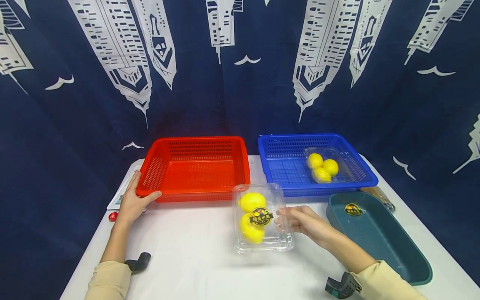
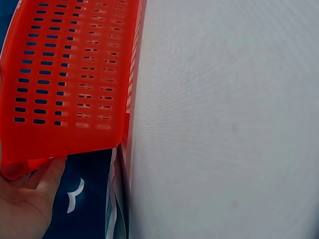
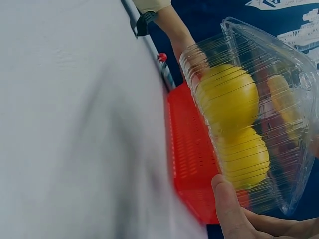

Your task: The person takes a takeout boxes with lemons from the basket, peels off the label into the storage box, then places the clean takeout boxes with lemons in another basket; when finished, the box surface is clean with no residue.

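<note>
My right hand (image 1: pixel 305 223) grips the right side of a clear plastic fruit box (image 1: pixel 279 193), thumb on the near face in the right wrist view. It is raised above the white table. Inside are two yellow lemons (image 1: pixel 252 202), and its lid bears a dark round label (image 1: pixel 261 216). My left hand (image 1: pixel 133 202) holds the near left corner of a red plastic basket (image 1: pixel 198 195), with the thumb at the front rim and the fingers along the left side. In the left wrist view, the hand (image 2: pixel 30 204) is partly cut off beside the basket wall (image 2: pixel 65 134).
A blue basket (image 1: pixel 270 166) at the back right holds another clear box with three lemons (image 1: pixel 323 175). Right of my right hand lies a dark green tray (image 1: pixel 386 241) with a round sticker (image 1: pixel 353 209) inside. A small red object (image 1: pixel 113 216) lies by the table's left edge.
</note>
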A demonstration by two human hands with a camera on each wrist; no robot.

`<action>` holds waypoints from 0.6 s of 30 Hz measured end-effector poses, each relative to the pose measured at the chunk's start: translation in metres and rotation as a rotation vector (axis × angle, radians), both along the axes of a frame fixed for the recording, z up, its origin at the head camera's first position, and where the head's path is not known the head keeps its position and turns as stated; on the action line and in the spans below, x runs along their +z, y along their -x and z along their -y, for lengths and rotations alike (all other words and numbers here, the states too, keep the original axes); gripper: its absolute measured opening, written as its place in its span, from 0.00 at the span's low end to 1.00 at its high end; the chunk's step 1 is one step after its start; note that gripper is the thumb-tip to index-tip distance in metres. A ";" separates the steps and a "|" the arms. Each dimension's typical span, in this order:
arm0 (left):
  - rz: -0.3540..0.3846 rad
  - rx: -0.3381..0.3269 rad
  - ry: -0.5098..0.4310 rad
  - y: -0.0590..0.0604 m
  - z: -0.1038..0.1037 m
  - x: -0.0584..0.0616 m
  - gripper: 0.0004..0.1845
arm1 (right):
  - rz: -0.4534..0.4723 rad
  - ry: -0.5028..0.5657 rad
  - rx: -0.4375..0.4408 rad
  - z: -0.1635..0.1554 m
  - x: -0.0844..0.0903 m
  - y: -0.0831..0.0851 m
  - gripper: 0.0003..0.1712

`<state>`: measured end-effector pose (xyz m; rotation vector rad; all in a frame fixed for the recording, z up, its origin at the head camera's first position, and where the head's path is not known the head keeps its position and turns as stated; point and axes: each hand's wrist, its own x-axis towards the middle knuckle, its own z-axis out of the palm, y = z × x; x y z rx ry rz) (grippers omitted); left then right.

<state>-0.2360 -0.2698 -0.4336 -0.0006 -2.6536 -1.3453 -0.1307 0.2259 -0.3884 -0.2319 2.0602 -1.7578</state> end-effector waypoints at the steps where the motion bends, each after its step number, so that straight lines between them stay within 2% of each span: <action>1: -0.001 -0.002 -0.003 0.000 0.000 0.000 0.57 | 0.007 -0.002 -0.006 0.000 -0.003 -0.001 0.30; 14: -0.026 0.003 -0.019 -0.001 -0.002 -0.002 0.55 | 0.086 0.024 -0.029 -0.005 -0.038 -0.002 0.30; 18: -0.033 0.009 -0.032 -0.002 -0.003 -0.004 0.55 | 0.081 0.019 -0.031 -0.005 -0.046 -0.001 0.31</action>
